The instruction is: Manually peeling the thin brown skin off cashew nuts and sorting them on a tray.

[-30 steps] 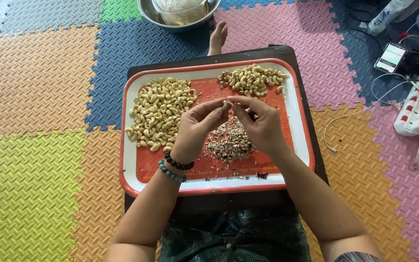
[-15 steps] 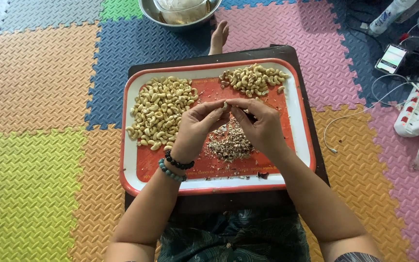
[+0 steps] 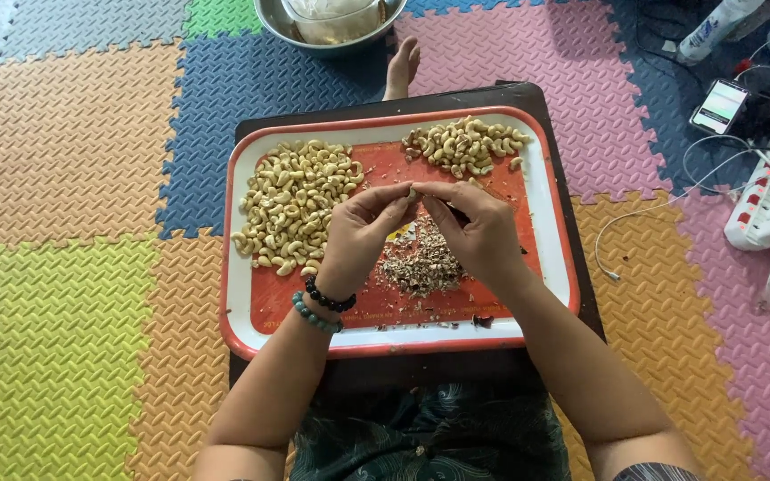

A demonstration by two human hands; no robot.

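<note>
A single cashew [image 3: 413, 192] sits at the middle of the frame, pinched between the fingertips of both hands. The left hand [image 3: 363, 232] curls around it from the left, fingers bent, beaded bracelets on the wrist. The right hand [image 3: 479, 233] closes on it from the right. Both hover over a pile of husks [image 3: 421, 263] on the red tray [image 3: 545, 223].

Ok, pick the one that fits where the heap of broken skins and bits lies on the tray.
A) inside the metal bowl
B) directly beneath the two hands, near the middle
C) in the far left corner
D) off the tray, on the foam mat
B: the heap of skins sits on the red tray just below the left hand and right hand, between the two cashew piles.
</note>
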